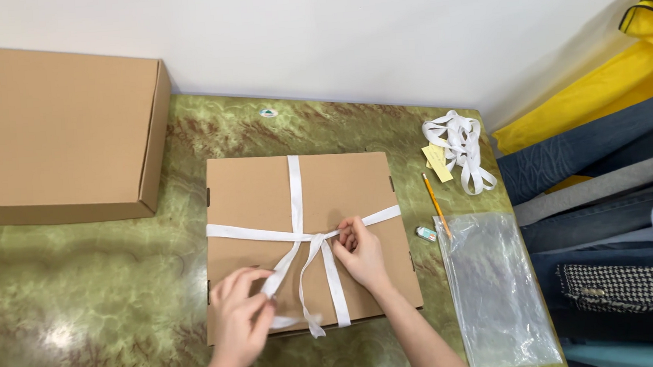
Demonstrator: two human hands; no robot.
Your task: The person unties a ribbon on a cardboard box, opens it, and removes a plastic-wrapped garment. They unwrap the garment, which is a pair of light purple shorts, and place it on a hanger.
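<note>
Ribbon [295,209], white, is crossed over the flat cardboard box [307,238] mid-tabletop [82,300], probably so the knot sits centred. Right hand [360,254] pins the crossing, fingers [347,226] pinched together on the ribbon. Left hand [240,323], at 7 o'clock from the knot, pinches a loose tail taut. Spare ribbon bundle [458,147] lies at 2 o'clock.

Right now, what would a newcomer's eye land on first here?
At the centre, a flat cardboard box crossed by white ribbon, with the left hand and right hand pinching its ends. A larger cardboard box sits far left; folded fabrics stack at right.
</note>
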